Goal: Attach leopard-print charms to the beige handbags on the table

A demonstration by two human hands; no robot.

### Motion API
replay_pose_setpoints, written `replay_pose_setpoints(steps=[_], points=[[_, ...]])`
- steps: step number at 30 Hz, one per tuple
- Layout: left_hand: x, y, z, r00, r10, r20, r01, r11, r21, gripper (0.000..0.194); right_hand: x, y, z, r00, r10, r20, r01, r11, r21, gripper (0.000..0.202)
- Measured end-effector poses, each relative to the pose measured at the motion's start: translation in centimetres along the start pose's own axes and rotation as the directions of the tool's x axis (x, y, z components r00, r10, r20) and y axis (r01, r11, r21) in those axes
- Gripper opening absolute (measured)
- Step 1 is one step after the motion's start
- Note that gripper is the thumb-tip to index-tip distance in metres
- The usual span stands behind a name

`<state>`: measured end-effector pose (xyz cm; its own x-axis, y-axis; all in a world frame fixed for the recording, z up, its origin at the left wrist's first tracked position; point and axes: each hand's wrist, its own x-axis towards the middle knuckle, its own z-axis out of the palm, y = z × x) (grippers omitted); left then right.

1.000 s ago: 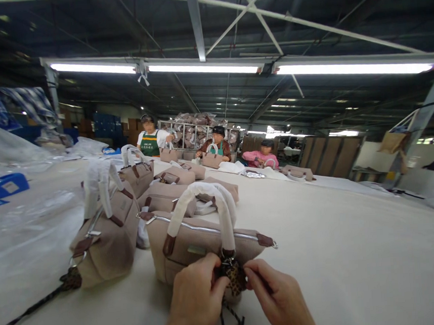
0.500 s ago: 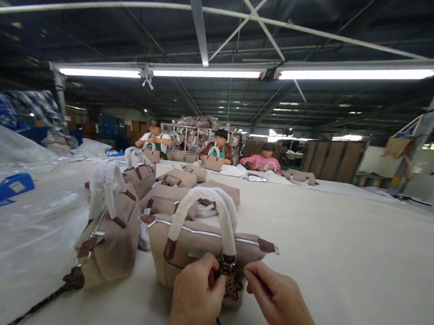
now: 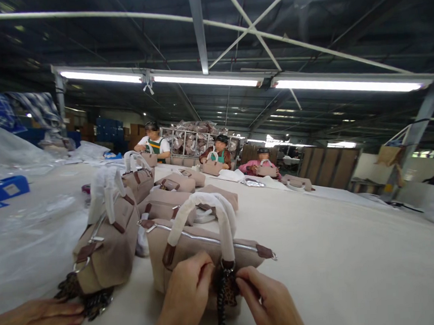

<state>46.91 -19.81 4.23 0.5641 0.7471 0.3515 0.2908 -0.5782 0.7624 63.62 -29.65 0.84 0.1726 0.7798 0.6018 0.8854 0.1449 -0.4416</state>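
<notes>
A beige handbag (image 3: 200, 243) with a silver zipper and wrapped white handles stands upright before me. From the ring at its right handle hang a leopard-print charm (image 3: 230, 289) and a black braided cord (image 3: 221, 301). My left hand (image 3: 187, 293) is closed against the bag's front, left of the cord; whatever its fingers pinch is hidden. On the right side of the charm, my right hand (image 3: 267, 297) pinches the charm's edge between thumb and forefinger.
Another person's hand (image 3: 38, 321) lies by the charm of a second handbag (image 3: 111, 244) at left. More bags (image 3: 168, 203) stand behind. Plastic sheeting (image 3: 33, 244) and a blue dispenser (image 3: 5, 192) are at left. Three people sit or stand across the white table (image 3: 337, 243).
The black cord now hangs in front of the bag, between my hands. Another person's hand has come in at lower left, and the cord there is gathered by the second bag.
</notes>
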Motion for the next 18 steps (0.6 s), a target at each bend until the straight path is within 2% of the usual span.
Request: replay_pose_setpoints(steps=[3,6,8,10,12,13,15,18], points=[[-0.1,-0.1,-0.1,0.999,-0.014,-0.053,0.008,0.993,-0.115,0.028,0.3,-0.3,0.1,0.998,-0.011,-0.054,0.013,0.999,0.029,0.019],[-0.3,0.1,0.4,0.995,-0.093,-0.041,0.073,0.933,-0.352,0.027,0.5,-0.4,0.3,0.993,-0.069,-0.093,0.069,0.998,-0.006,0.013],[-0.4,0.4,0.9,0.987,-0.163,-0.005,0.133,0.824,-0.551,0.029,0.5,-0.4,0.4,0.993,-0.081,-0.080,0.081,0.997,-0.010,0.013],[-0.3,0.7,1.3,0.976,-0.208,0.057,0.180,0.642,-0.745,0.031,0.4,-0.3,0.5,0.996,-0.063,-0.066,0.064,0.998,0.023,0.014],[-0.2,0.9,1.5,0.970,-0.216,0.107,0.200,0.472,-0.859,0.034,0.2,-0.4,0.6,0.997,-0.019,-0.075,0.024,0.998,0.058,0.014],[-0.1,1.0,1.5,0.968,-0.217,0.123,0.206,0.420,-0.884,0.036,0.1,-0.5,0.7,0.997,0.011,-0.081,-0.005,0.997,0.071,0.014],[0.1,0.9,1.7,0.964,-0.224,0.144,0.225,0.401,-0.888,0.037,0.1,-0.7,0.6,0.995,0.066,-0.080,-0.058,0.994,0.088,0.016],[0.2,0.5,2.0,0.962,-0.237,0.139,0.243,0.496,-0.834,0.038,0.6,-1.2,0.3,0.993,0.058,-0.103,-0.052,0.997,0.054,0.015]])
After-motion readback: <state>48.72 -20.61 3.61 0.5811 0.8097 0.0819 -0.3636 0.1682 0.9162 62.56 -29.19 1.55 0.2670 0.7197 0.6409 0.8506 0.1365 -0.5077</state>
